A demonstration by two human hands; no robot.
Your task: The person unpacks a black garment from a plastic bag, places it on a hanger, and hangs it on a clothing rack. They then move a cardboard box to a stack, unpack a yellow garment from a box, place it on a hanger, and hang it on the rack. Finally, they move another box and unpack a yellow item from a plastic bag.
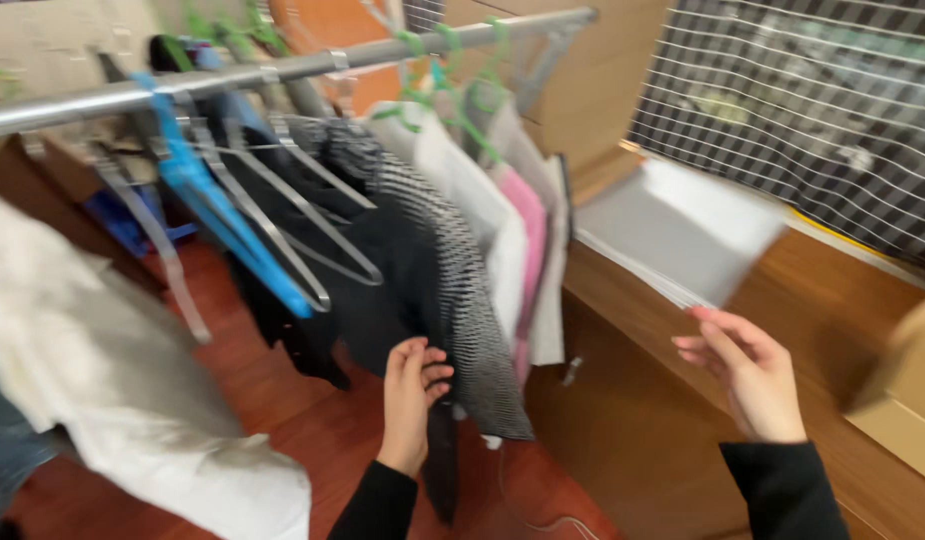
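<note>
The left hand [414, 395] was at the lower part of a black garment [382, 290] that hung from the metal rail [282, 68]; its fingers [434, 372] were curled loosely on the cloth where it met a black-and-white striped garment [462, 300]. Blur hid whether they truly pinched the cloth or only touched it. The black garment hung straight down below the rail, its long axis upright, directly above and in front of the left hand. The right hand [747, 375] hovered well to the right of the rail, beside the wooden bench [832, 290], fingers spread and holding nothing; it was the farther hand. A blue hanger [217, 215] and grey hangers [312, 225] dangled left of the black garment.
</note>
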